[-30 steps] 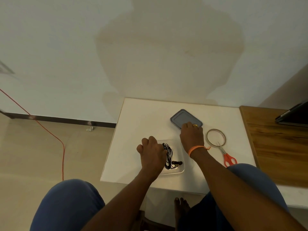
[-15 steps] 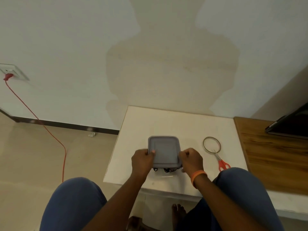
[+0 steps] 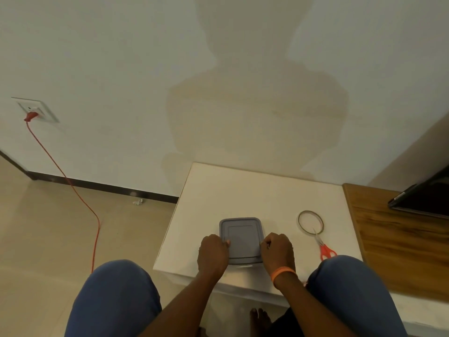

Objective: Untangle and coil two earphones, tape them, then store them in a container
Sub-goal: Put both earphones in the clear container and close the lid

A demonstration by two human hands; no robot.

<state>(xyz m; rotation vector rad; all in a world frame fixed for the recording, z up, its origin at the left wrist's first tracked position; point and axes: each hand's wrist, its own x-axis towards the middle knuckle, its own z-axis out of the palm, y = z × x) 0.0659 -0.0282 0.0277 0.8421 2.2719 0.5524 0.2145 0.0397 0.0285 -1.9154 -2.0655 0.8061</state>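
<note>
Head view: the left hand (image 3: 213, 251) curls over the left edge of the grey rectangular plastic lid (image 3: 241, 235), thumb on top. The lid sits between both hands on the white table (image 3: 243, 190). The right hand (image 3: 278, 250) grips its right edge. Right of that hand lie a thin tape ring (image 3: 311, 221) and red-handled scissors (image 3: 324, 249).

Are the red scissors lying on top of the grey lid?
No, the red-handled scissors lie on the white table, apart from the grey plastic lid, with their blades reaching the thin tape ring.
</note>
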